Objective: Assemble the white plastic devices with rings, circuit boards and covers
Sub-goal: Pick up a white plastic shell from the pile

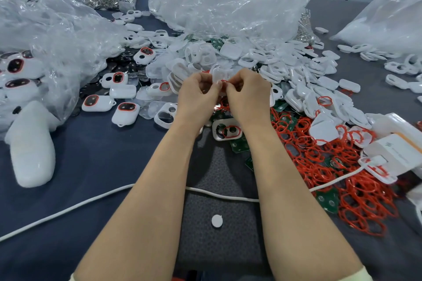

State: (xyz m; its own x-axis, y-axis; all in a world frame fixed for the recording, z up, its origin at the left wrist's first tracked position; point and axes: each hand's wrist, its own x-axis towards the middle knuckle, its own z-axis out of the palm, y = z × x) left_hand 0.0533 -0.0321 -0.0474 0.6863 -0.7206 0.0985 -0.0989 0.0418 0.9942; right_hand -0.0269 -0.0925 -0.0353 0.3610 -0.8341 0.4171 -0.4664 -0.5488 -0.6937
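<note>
My left hand (198,96) and my right hand (247,96) meet above the middle of the table, fingers curled. Between their fingertips they pinch a thin red ring (224,81). A white plastic part (218,75) shows just behind the fingers; I cannot tell whether a hand holds it. Below the hands lies a white frame (226,130) with a red ring laid on it. Loose red rings (319,162) are heaped to the right, mixed with green circuit boards (327,201). White covers and shells (262,59) are piled behind the hands.
Assembled white devices (125,113) with red-rimmed windows lie at left. Crumpled clear plastic bags (223,0) rise at the back and left. A white cable (68,209) crosses the near table. A white box (397,148) sits at right, a small white disc (217,221) near me.
</note>
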